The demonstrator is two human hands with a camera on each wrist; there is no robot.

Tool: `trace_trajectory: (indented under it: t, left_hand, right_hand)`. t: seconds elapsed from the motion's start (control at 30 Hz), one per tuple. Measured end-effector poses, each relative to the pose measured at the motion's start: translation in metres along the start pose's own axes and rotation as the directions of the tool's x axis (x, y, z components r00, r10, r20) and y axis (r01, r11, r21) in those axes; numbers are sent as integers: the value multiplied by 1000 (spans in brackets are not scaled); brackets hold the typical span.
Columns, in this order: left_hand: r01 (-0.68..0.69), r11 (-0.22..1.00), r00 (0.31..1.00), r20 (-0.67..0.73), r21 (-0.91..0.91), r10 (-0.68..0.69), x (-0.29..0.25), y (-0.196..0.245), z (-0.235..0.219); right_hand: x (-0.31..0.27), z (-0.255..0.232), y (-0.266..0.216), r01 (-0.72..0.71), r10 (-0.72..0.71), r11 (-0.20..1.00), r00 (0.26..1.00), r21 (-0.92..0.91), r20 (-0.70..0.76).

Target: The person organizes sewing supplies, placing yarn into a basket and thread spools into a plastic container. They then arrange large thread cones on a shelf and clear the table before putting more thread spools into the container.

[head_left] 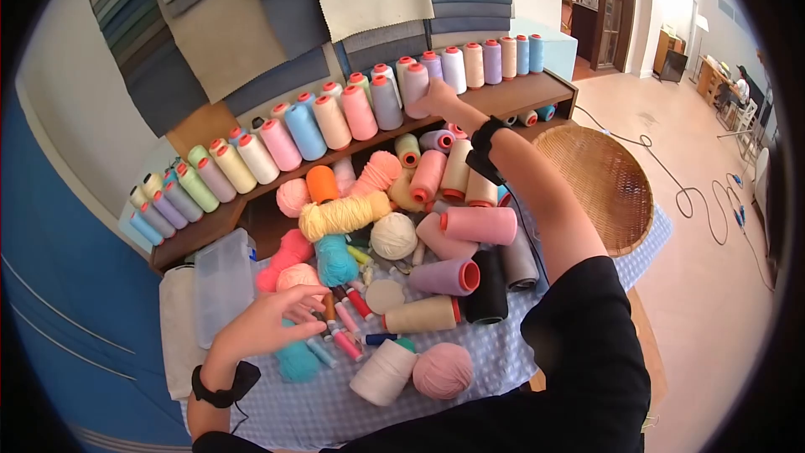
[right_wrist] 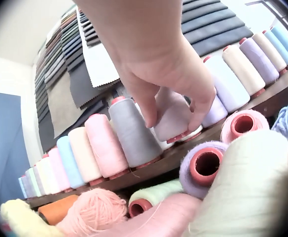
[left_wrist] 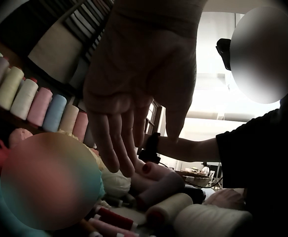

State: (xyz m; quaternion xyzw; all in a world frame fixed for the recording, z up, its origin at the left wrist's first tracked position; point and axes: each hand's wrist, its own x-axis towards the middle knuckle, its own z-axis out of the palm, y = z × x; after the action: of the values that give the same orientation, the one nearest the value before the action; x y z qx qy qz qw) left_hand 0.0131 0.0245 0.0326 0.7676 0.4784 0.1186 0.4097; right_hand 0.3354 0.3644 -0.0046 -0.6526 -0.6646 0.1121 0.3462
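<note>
While the right hand (head_left: 436, 101) pinches a pale mauve cone (head_left: 417, 88) between thumb and fingers, the left hand (head_left: 272, 319) hangs open at the near left, its fingers loosely bent and holding nothing. The pale mauve cone is at the right part of the shelf (head_left: 563, 88), tilted in the right wrist view; whether its red base touches the wood, I cannot tell. Just left of it stands a gray cone (head_left: 386, 103); to its right, a white cone (head_left: 454, 71) stands in the long row.

Below the shelf, an orange cone (head_left: 321, 184), a yellow skein (head_left: 344, 216) and a cream ball (head_left: 393, 236) lie in a heap, with a lilac cone (head_left: 444, 277) and a black cone (head_left: 486, 289) nearer and to the right. Beside the left hand's fingers are small spools (head_left: 359, 304); a pink ball (head_left: 443, 371) rests on the checked cloth (head_left: 293, 419) at the near side. A clear plastic box (head_left: 225, 285) lies at left, a woven basket (head_left: 587, 193) at right, and fabric swatches (head_left: 226, 25) hang at the far side.
</note>
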Motion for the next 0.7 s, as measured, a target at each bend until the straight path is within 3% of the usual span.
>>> trace_trajectory:
  t: [0.17,0.27,0.3,0.37,0.43,0.5,0.6,0.67,0.7]
  left_hand:
    - [49,997,999,-8,-68,-50,-2,-7,1]
    - [35,997,999,13,-63,-34,0,-7,1]
    - [29,998,999,25,-55,-27,1,-7,1]
    - [32,998,999,37,-48,-31,2,-9,0]
    - [43,998,998,54,-45,-40,3,-13,0]
    - [35,999,998,53,-25,-34,7,-16,2]
    - [47,998,995,93,-43,-43,14,-10,7]
    - [17,997,992,128,-72,-7,18,-2,12]
    - [-8,996,991,133,-89,20,18,1,13]
  right_hand:
    - [6,10,10,34,-34,999,999,0,-26]
    - [12,-10,15,-84,51,993,938,81,342]
    - [-3,-28,3,-85,53,993,938,79,344]
    - [-45,-64,-20,85,-89,996,795,35,600]
    - [-89,-87,-46,268,-40,950,613,-160,789]
    - [-132,-91,-51,641,-55,714,454,-282,889]
    - [-182,-103,-53,621,-39,746,402,-241,915]
    - [-188,-88,-32,764,-250,632,359,-130,899]
    - [-188,-91,-28,765,-249,631,357,-129,900]
